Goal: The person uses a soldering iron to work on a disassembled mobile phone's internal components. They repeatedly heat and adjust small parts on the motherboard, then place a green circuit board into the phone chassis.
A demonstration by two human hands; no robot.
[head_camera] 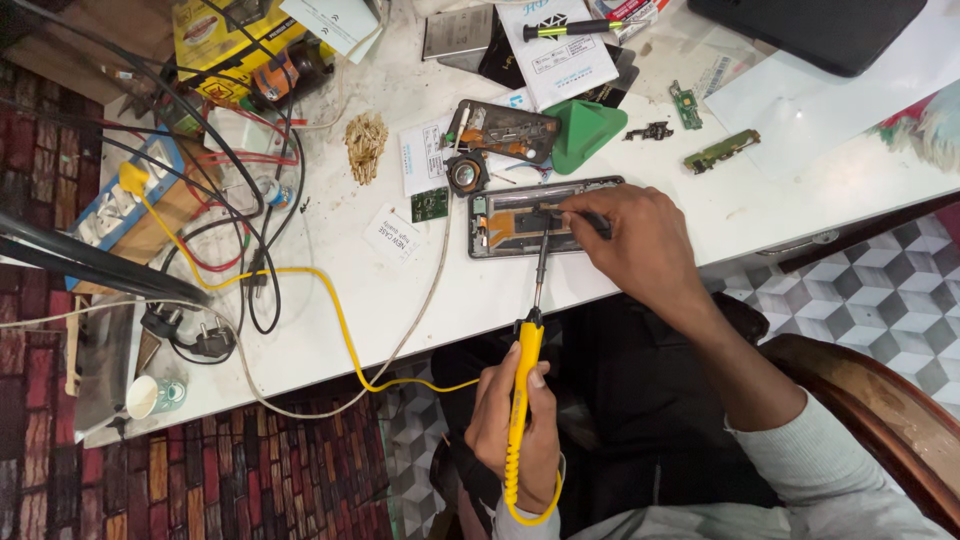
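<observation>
An opened black phone (500, 228) lies flat near the front edge of the white table (330, 330), its inner boards and orange parts exposed. My left hand (500, 425) grips the yellow handle of a soldering iron (526, 350) below the table edge; the dark shaft reaches up to the middle of the phone. My right hand (630, 245) rests over the phone's right half and pinches a thin dark tool (590, 220) whose tip points at the same spot. The right end of the phone is hidden under that hand.
A second phone frame (500, 130), green triangular pick (585, 130), round part (466, 173), small circuit boards (720, 152) and a screwdriver (570, 28) lie behind. The iron's yellow cable (330, 300) runs to a power strip (120, 205) among black wires. A paper cup (150, 397) stands at the left corner.
</observation>
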